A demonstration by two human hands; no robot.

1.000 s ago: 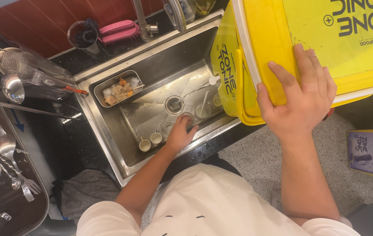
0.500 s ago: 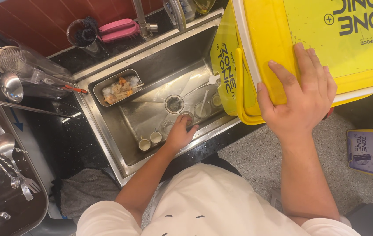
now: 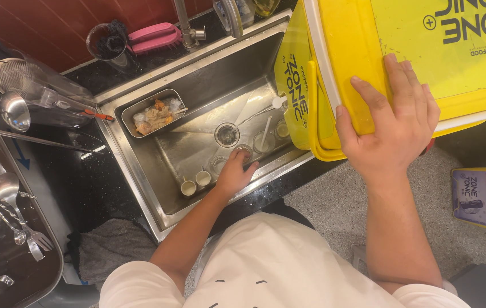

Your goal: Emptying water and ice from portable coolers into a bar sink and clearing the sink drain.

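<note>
Bright, sharp overhead light; glare on the steel sink point(image 3: 140, 188), soft shadows

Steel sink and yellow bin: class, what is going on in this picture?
A person leans over a stainless steel sink. The left hand reaches down onto a small glass near the drain. The right hand lies flat on the large yellow plastic bin beside the sink.

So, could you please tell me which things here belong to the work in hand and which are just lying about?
In hand: left hand on a glass in the sink; right hand on the yellow tub.
Lying about: pink brush, strainer, ladle, food tray.
</note>
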